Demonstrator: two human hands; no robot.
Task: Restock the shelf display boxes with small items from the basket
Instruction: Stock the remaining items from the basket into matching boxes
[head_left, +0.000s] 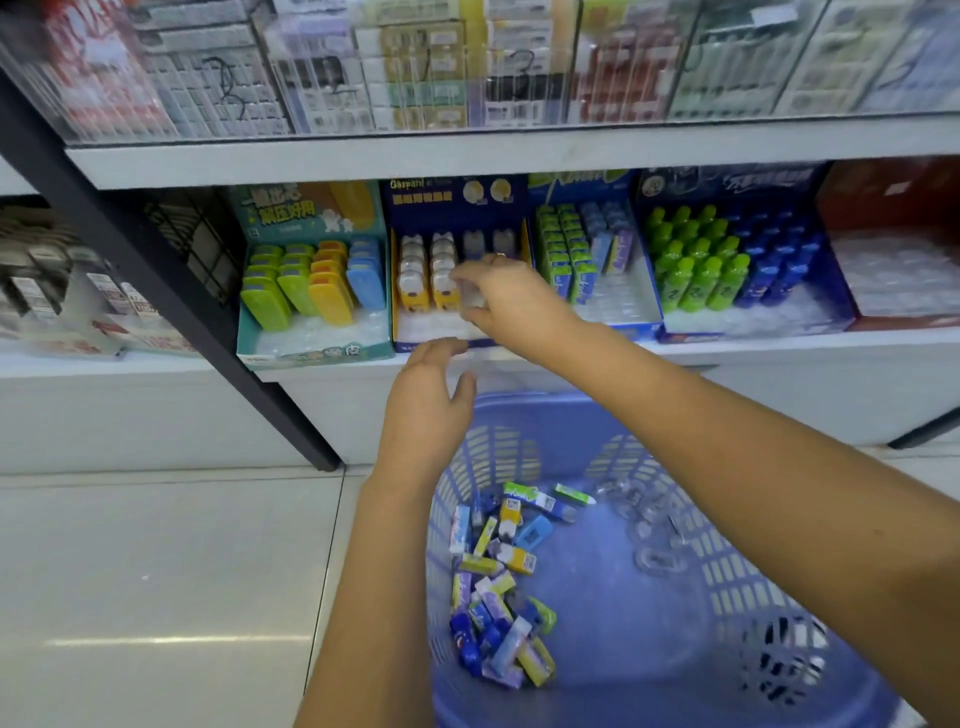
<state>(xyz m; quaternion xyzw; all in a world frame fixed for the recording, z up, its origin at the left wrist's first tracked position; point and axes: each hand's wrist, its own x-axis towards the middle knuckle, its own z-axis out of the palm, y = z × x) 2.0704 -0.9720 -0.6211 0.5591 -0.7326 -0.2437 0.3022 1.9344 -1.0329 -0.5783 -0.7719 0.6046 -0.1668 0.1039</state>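
1. Presently the right hand reaches into the dark-blue display box on the white shelf. Its fingers are curled round a small pale item, and motion blur hides what that item is.
2. The pale item is held just beside two columns of yellow cat-topped pieces, which stand in the left half of that box.
3. The left hand hovers lower, at the box's front edge and above the basket's far rim. Its fingers are loosely extended and grasp nothing; whether the tips touch the box I cannot tell.
4. The blue basket stands on the floor below the shelf. A heap of small packaged items in blue, yellow, green and purple lies against its left side. Clear plastic shells lie apart from them, toward the right.
5. Left of the dark-blue box sits a teal box with green, yellow, orange and blue cases. To the right come green and purple packs, then green and blue bottles, then a red box.
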